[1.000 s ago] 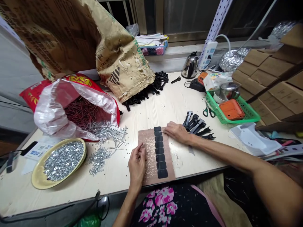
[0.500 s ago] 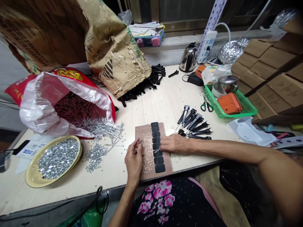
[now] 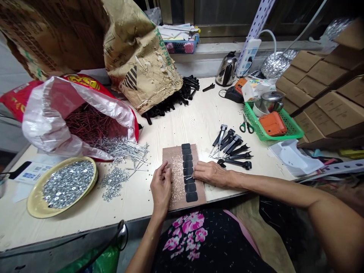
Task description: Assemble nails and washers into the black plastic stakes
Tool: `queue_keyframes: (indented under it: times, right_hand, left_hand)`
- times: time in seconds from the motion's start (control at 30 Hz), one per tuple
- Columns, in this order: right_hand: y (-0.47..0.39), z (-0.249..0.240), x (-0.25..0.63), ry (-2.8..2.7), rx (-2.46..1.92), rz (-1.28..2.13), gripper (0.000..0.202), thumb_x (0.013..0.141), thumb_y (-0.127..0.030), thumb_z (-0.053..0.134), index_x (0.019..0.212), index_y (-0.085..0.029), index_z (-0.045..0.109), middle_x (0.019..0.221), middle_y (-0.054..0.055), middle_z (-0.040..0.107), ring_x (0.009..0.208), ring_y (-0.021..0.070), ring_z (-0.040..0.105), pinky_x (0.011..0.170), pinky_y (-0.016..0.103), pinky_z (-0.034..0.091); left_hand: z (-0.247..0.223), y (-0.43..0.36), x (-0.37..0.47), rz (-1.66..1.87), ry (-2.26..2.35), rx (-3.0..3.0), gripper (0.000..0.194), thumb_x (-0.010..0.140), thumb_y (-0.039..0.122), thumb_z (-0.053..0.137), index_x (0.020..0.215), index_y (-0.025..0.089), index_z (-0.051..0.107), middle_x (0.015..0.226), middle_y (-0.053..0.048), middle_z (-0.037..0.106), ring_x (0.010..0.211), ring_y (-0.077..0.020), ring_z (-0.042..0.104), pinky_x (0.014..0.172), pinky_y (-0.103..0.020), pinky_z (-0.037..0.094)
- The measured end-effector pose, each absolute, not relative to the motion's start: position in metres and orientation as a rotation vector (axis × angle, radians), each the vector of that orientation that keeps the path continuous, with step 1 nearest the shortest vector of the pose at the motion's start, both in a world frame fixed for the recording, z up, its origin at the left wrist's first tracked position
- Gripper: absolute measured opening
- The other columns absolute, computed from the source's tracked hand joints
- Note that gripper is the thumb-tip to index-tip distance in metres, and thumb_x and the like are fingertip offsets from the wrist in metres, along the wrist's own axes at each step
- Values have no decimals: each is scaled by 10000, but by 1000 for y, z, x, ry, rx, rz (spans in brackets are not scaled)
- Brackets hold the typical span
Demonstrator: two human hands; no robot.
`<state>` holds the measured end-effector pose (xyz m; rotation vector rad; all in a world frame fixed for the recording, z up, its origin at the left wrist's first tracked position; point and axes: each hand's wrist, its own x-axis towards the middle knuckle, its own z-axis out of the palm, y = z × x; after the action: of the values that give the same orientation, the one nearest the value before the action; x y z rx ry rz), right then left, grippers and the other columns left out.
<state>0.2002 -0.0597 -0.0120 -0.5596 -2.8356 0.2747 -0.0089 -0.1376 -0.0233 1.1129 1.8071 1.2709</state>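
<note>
A brown board point(image 3: 200, 195) lies at the table's front edge, with small pale bits scattered over its middle. A column of black rounded pads point(image 3: 190, 187) runs down its right half. My right hand point(image 3: 212, 173) rests over the board's right edge, fingers pinched on a thin silvery piece point(image 3: 189, 178) whose tip is over one of the pads; its exact kind is unclear. My left hand point(image 3: 161, 185) is at the board's left edge, fingers curled in toward the thumb; anything inside them is hidden. Right of the board lie several black plastic parts point(image 3: 236, 142) with metal rods.
At left are a yellow bowl point(image 3: 35, 203) of metal washers, a washer pile point(image 3: 113, 182), and a red-white sack point(image 3: 36, 121) spilling nails. A paper sack point(image 3: 142, 72) of black parts stands behind. Scissors point(image 3: 246, 126), a green basket point(image 3: 291, 132) and cartons point(image 3: 338, 102) are right.
The view has shifted slightly. The silvery piece in my right hand has moved a little and shows more clearly over the pads. My left hand stays curled in about the same place.
</note>
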Motion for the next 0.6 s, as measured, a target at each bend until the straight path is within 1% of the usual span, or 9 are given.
queue_keyframes:
  times: [0.07, 0.13, 0.2, 0.23, 0.3, 0.33, 0.43, 0.53, 0.6]
  right_hand:
    - [-59, -11, 197, -2783, -715, 273, 301, 976, -199, 308, 842, -208, 577, 829, 61, 554, 798, 175, 453, 587, 302, 350]
    - [-62, -8, 195, -2793, -717, 252, 291, 971, -197, 320, 818, -202, 568, 797, 55, 550, 779, 173, 463, 581, 299, 356]
    - [-65, -5, 200, -2903, -425, 277, 215, 960, -207, 375, 851, -199, 561, 816, 31, 557, 769, 159, 485, 542, 283, 339]
    - [-65, -2, 205, -2914, -418, 243, 210, 955, -193, 381, 844, -201, 559, 791, 24, 556, 741, 154, 486, 528, 278, 327]
    - [-57, 6, 220, -2908, -594, 173, 196, 939, -160, 395, 855, -200, 568, 786, 29, 564, 714, 146, 494, 536, 271, 336]
    - [-50, 12, 227, -2886, -714, 103, 182, 925, -170, 420, 834, -204, 573, 778, 35, 569, 705, 151, 498, 535, 276, 334]
    - [-22, 35, 236, -2817, -914, -100, 128, 886, -254, 502, 805, -227, 597, 772, 46, 584, 714, 183, 516, 583, 305, 354]
    - [10, 51, 205, -2751, -944, -107, 158, 913, -288, 470, 888, -233, 616, 824, 48, 602, 753, 185, 542, 672, 323, 382]
    - [32, 54, 160, -2707, -947, -4, 222, 947, -274, 401, 931, -211, 613, 857, 56, 606, 771, 170, 556, 672, 296, 388]
  left_hand:
    - [-22, -139, -10, 1285, 1835, 1105, 460, 832, 441, 519, 1207, 179, 560, 849, -36, 601, 618, -109, 527, 607, -244, 462]
    - [-20, -141, -12, 1299, 1870, 1108, 447, 818, 451, 533, 1165, 176, 596, 862, -55, 628, 660, -132, 566, 625, -260, 480]
    - [-18, -143, -14, 1316, 1879, 1124, 425, 804, 459, 550, 1108, 173, 633, 891, -78, 647, 731, -162, 598, 655, -281, 495]
    - [-17, -143, -15, 1323, 1875, 1124, 427, 802, 463, 552, 1102, 171, 638, 896, -85, 652, 749, -174, 607, 663, -291, 501]
    - [-15, -144, -17, 1329, 1866, 1112, 438, 812, 466, 540, 1123, 171, 630, 915, -97, 657, 778, -188, 617, 682, -308, 509]
    - [-14, -144, -17, 1321, 1864, 1103, 442, 821, 467, 529, 1136, 172, 623, 930, -100, 656, 794, -192, 618, 696, -314, 510]
    - [-12, -145, -18, 1283, 1862, 1084, 445, 829, 480, 510, 1135, 177, 624, 956, -107, 651, 820, -198, 616, 733, -322, 506]
    - [-12, -145, -20, 1243, 1848, 1077, 448, 834, 491, 495, 1129, 181, 628, 949, -107, 646, 786, -189, 609, 727, -314, 504]
    - [-13, -145, -20, 1229, 1844, 1073, 454, 835, 495, 491, 1134, 181, 627, 931, -105, 642, 763, -184, 603, 714, -307, 503]
